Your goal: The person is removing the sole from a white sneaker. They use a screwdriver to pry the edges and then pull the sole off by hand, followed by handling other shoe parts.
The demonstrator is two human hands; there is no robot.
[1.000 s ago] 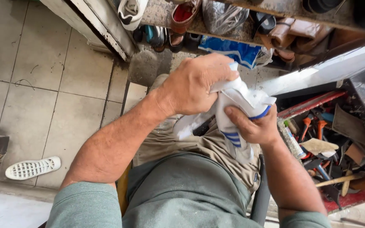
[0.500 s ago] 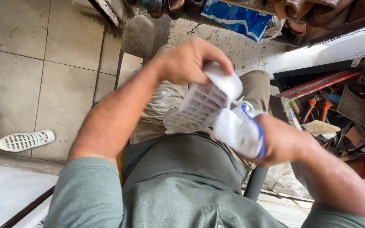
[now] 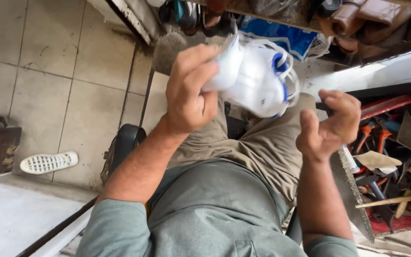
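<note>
Lifted since earlier: shoe [image 3: 255,78], now far centre, above lap | left hand [image 3: 189,93] gripping shoe's heel | right hand [image 3: 329,126] released, fingers loosely curled, just right of shoe

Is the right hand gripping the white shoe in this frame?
No. The right hand is open and apart from the white shoe, which only the left hand holds up by its end.

The left hand [image 3: 189,93] grips a white sneaker [image 3: 253,76]; the right hand [image 3: 329,126] hangs empty.
</note>
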